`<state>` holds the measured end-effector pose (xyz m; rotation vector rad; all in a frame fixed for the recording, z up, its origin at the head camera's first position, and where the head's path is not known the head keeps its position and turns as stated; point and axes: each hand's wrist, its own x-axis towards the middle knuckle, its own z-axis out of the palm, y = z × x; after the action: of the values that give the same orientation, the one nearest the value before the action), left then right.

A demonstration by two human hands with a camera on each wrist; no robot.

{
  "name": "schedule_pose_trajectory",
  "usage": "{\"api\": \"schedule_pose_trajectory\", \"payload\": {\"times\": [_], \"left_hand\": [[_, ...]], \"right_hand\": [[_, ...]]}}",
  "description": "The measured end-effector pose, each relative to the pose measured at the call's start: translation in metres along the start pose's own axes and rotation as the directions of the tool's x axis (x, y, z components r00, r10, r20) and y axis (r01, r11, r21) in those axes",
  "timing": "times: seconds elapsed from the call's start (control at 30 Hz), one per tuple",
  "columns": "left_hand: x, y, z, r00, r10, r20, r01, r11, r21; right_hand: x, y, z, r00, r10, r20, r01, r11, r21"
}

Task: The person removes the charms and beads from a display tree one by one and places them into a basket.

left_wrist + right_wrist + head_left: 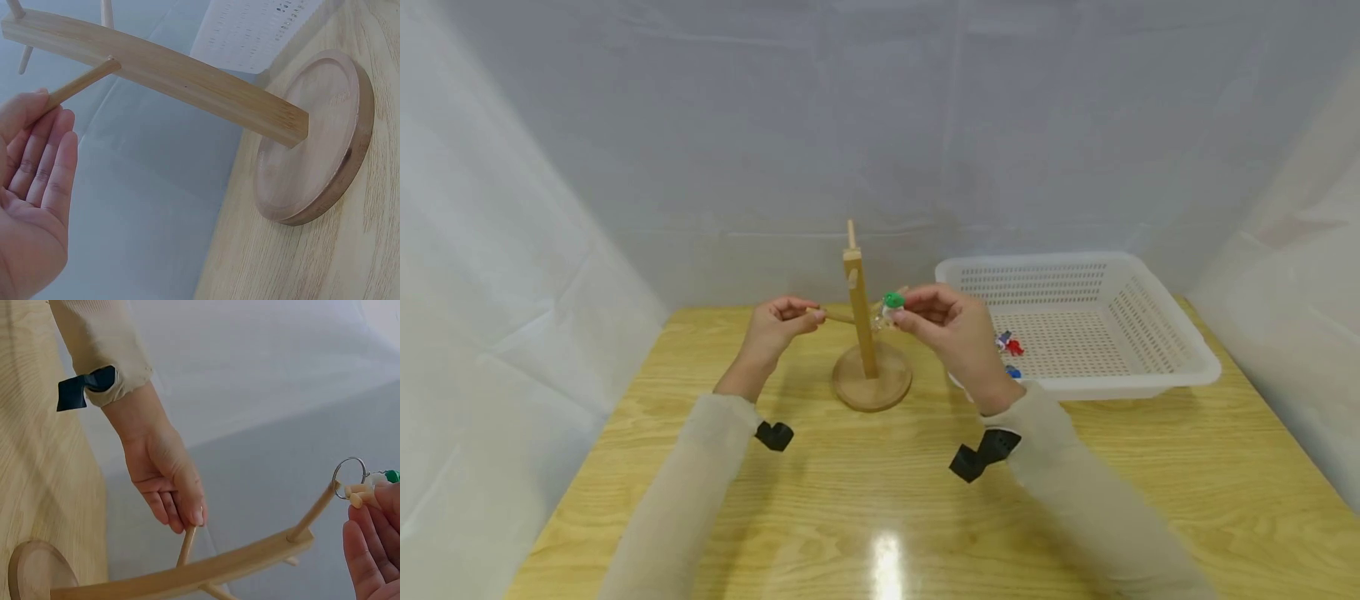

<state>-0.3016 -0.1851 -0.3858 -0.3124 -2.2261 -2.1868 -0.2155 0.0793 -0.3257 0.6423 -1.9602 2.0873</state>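
A wooden stand (862,321) with several pegs rises from its round base (871,393) on the table. My left hand (775,329) pinches the end of one peg (81,85) between thumb and index finger; its other fingers extend loosely. On the stand's other side, my right hand (953,329) pinches a small keychain figure (892,302) with a green top and white part. The keychain's metal ring (353,457) is at the tip of an end peg (315,511) in the right wrist view. Whether the ring encircles that tip, I cannot tell.
To the right stands a white perforated plastic basket (1075,386). Inside it lie a red and purple trinket (1013,346) and a blue one (1013,372), partly behind my right hand. White sheeting (880,150) hangs behind the wooden table (820,517).
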Motion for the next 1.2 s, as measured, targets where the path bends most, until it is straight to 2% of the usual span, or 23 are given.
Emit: {"api": "schedule_pose_trajectory", "payload": {"times": [0.27,0.5,0.63,0.9,1.2], "left_hand": [[0.001,-0.001,0.0,1.0,-0.007,-0.001,0.007,1.0,-0.015],[0.0,0.0,-0.001,1.0,0.0,0.004,0.001,1.0,-0.028],[0.0,0.001,0.0,1.0,0.006,0.008,-0.006,0.999,-0.032],[0.002,0.002,0.001,1.0,0.003,0.007,-0.003,1.0,-0.016],[0.004,0.0,0.001,1.0,-0.031,0.003,0.031,0.999,0.019]], "right_hand": [[0.002,0.012,-0.042,0.993,0.103,-0.055,-0.105,0.994,-0.035],[0.012,0.03,-0.083,0.959,0.253,-0.128,-0.266,0.959,-0.098],[0.019,0.038,-0.106,0.938,0.304,-0.167,-0.326,0.938,-0.122],[0.027,0.052,-0.144,0.915,0.327,-0.235,-0.373,0.909,-0.187],[0.028,0.065,-0.177,0.9,0.33,-0.286,-0.406,0.873,-0.27]]}}
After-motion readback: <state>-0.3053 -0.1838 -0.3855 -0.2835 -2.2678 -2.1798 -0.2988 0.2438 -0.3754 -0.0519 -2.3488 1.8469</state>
